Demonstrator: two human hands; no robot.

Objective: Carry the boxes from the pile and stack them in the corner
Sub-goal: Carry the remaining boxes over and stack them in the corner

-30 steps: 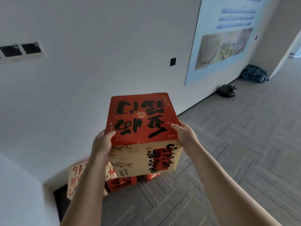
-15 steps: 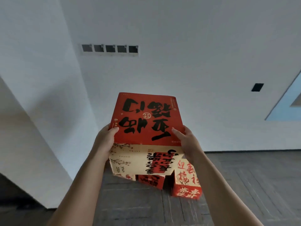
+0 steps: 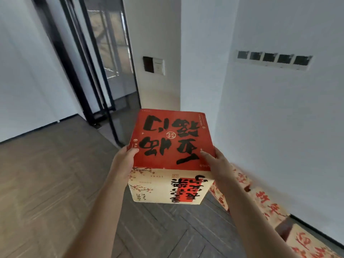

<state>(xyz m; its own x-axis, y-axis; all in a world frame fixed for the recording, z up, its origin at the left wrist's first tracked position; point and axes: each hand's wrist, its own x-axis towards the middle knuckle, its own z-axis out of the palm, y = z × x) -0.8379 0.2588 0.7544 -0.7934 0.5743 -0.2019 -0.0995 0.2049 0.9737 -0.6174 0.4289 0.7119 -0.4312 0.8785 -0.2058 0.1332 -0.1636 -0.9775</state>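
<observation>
I carry a cardboard box (image 3: 171,142) with a red top bearing black brush characters and beige sides, at chest height in the middle of the view. My left hand (image 3: 123,161) grips its left side, thumb over the top edge. My right hand (image 3: 216,162) grips its right side, thumb lying on the red top. Other boxes of the pile (image 3: 266,203) in beige with red characters lie on the floor along the right wall, partly hidden behind my right forearm.
A white pillar (image 3: 158,34) with a switch panel (image 3: 154,65) stands straight ahead. A black-framed glass door (image 3: 104,58) is to its left. White wall with a row of dark sockets (image 3: 273,58) on the right. Grey herringbone floor (image 3: 55,183) stretches left.
The view has swung left: the pile has slid from below the box to the right edge, and the pillar and glass door have come into view. The box stays gripped in both hands.
</observation>
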